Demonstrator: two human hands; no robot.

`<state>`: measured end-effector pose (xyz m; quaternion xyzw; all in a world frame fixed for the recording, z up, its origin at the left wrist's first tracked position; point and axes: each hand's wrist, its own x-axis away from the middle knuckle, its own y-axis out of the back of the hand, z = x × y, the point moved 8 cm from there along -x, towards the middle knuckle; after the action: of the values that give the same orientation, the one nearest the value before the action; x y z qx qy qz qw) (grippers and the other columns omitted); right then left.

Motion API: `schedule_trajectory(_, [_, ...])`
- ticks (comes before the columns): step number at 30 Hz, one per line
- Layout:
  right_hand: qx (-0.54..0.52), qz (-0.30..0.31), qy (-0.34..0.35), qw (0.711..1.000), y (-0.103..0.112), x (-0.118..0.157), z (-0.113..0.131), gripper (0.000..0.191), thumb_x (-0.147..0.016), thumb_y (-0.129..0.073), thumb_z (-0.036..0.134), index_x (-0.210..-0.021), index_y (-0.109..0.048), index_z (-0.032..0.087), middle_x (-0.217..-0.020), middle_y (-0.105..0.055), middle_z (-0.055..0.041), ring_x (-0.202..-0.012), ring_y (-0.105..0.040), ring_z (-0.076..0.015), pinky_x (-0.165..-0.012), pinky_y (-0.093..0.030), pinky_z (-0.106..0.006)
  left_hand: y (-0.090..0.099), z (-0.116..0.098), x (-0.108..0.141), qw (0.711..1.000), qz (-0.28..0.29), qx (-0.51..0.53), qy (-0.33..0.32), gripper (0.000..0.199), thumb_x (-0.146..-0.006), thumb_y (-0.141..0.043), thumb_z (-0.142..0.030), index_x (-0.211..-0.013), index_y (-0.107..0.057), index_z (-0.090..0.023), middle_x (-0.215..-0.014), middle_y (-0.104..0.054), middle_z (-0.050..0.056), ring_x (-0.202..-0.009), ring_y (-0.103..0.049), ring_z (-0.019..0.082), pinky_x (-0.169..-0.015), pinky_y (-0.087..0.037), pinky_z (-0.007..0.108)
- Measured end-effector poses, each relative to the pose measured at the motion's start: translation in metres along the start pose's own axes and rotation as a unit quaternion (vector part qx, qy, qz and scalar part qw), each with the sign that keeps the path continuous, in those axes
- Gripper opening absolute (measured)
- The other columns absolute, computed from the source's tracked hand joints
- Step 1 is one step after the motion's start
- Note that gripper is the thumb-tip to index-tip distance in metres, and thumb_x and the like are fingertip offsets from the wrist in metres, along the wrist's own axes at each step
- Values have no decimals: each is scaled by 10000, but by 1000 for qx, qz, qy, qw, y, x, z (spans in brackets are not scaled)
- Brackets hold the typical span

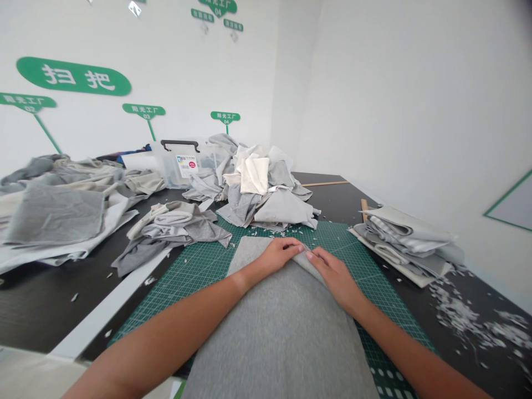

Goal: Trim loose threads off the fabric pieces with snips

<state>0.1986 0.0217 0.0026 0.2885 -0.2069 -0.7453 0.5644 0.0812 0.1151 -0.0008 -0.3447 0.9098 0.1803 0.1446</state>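
A long piece of grey cloth (278, 327) lies over the green cutting mat (183, 288) and reaches down to the bottom of the view. My left hand (280, 254) pinches the cloth near its far edge, thumb and fingers together. Just to its right, my right hand (330, 272) grips the same edge, where the cloth is folded over a little. The fingertips of both hands almost meet at the raised edge. Small scraps are scattered on the mat beyond the cloth.
Heaped cloths (253, 177) stand behind the mat, beside a clear plastic box (170, 166). More cloth piles (58, 213) lie at left. Folded cloths (409, 238) rest at right, near shredded scraps (461, 316). A white strip (112, 302) crosses the dark table (37, 305).
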Motion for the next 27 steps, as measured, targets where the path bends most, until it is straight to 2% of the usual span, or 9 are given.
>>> schedule_trajectory(17, [23,22,9,999,-3,1,-3,402,-1000,-386,544,-772,-455,220,-684,-475,60,-676,-484,-136,-619,-310,-245,-5,0,0,999,32,-9,-20,285,-916,-572,-351,-995,-729,-126,-1005,-729,81,-941,-638,186,-874,-463,267])
schedule_trajectory(27, [26,15,23,999,-4,1,1,414,-1013,-359,531,-751,-428,219,-687,-462,56,-670,-471,-135,-622,-311,-250,-5,-2,1,1000,28,-2,-8,302,-913,-576,-376,-951,-734,-122,-954,-727,75,-898,-632,184,-829,-458,261])
